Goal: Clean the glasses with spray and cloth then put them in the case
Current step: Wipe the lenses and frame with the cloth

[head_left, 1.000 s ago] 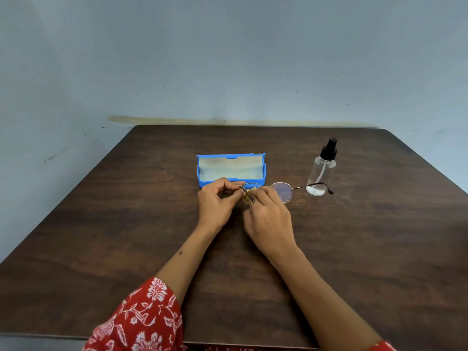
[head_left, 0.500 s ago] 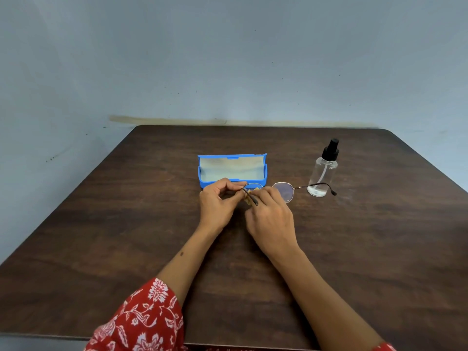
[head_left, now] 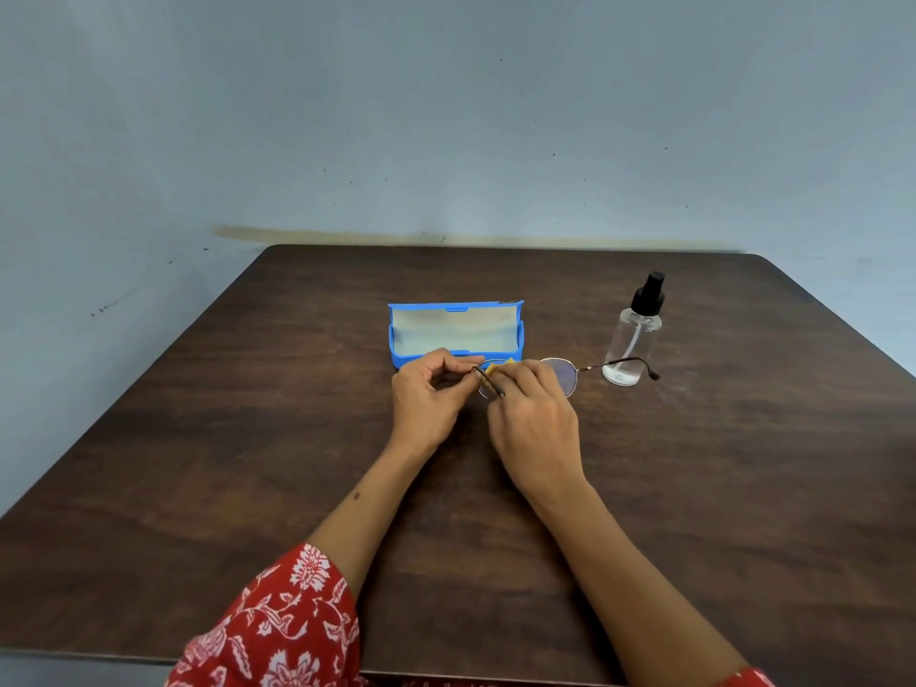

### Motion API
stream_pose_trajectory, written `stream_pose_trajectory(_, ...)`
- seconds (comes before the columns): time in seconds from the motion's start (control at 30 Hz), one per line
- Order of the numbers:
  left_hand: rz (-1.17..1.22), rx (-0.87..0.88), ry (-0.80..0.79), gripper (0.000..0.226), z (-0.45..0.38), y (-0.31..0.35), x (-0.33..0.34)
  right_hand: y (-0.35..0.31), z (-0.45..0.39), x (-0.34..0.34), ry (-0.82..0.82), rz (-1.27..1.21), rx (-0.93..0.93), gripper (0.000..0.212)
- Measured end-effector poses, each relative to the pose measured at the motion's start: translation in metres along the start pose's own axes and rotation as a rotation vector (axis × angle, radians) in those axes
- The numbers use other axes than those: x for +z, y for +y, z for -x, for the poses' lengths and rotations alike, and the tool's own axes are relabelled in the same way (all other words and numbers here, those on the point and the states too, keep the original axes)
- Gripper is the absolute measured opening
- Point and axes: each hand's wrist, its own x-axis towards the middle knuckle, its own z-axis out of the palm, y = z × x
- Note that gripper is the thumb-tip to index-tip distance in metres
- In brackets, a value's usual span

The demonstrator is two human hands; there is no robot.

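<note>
Thin-rimmed glasses (head_left: 565,373) are held just above the dark wooden table (head_left: 743,463), in front of the open blue case (head_left: 456,330). My left hand (head_left: 429,399) pinches the frame at its left hinge, where one dark temple arm sticks out. My right hand (head_left: 538,421) presses a small yellow cloth (head_left: 495,367) against the left lens; most of the cloth is hidden by the fingers. The right lens and the other temple arm reach toward a clear spray bottle (head_left: 634,339) with a black cap.
The case stands with its lid up and its pale lining showing. The spray bottle stands upright at the right, close behind the tip of the temple arm. A blue-grey wall rises behind the table's far edge.
The yellow cloth now shows a little more at the left lens as my right fingers shift slightly. Hands, glasses, case and bottle stay about where they were.
</note>
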Motion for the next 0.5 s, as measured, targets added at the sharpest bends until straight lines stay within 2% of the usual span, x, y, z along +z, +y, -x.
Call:
stream_pose_trajectory(0.17, 0.001, 0.001, 0.009, 0.026, 0.0, -0.0004, -0.0007, 0.0002, 0.0, 0.0012, 0.032, 0.003, 0.008, 0.01)
stream_pose_trajectory(0.33, 0.011, -0.01, -0.002, 0.014, -0.0001, -0.0006, -0.0007, -0.0008, 0.0039, 0.0002, -0.055, -0.005, -0.018, 0.015)
stream_pose_trajectory(0.5, 0.01, 0.009, 0.003, 0.027, 0.0005, 0.0014, -0.0006, 0.0022, -0.0025, 0.0016, 0.007, 0.006, -0.005, 0.011)
